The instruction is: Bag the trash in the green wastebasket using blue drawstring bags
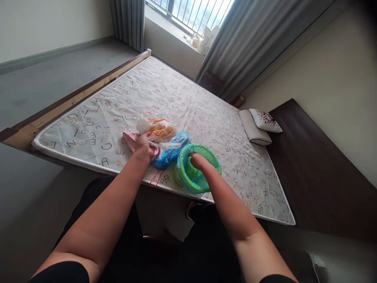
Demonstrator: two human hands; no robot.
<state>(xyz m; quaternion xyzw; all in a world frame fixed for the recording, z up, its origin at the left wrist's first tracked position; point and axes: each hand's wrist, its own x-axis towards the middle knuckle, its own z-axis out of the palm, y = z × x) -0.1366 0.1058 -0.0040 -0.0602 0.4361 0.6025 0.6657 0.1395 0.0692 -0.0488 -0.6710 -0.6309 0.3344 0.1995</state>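
My left hand [143,145] is closed on a crumpled clear plastic bag [160,129] with orange print. A pink cloth [129,139] lies under and beside that hand. Just right of it, a blue plastic bag [171,155] with red marks rests on the mattress. Near the mattress edge stands a green plastic basket [217,157], a thin translucent bag lining it. My right hand [196,160] reaches over into the basket's mouth, at its inner far side. Its fingers are bent down and mostly hidden, so their grip does not show.
Under these things is a white mattress [188,106] printed with letters, on a wooden bed frame [88,88]. A beige pillow [253,127] and a white patterned cushion [265,120] lie by the dark headboard [321,169]. Grey curtains [235,43] flank a barred window [194,13].
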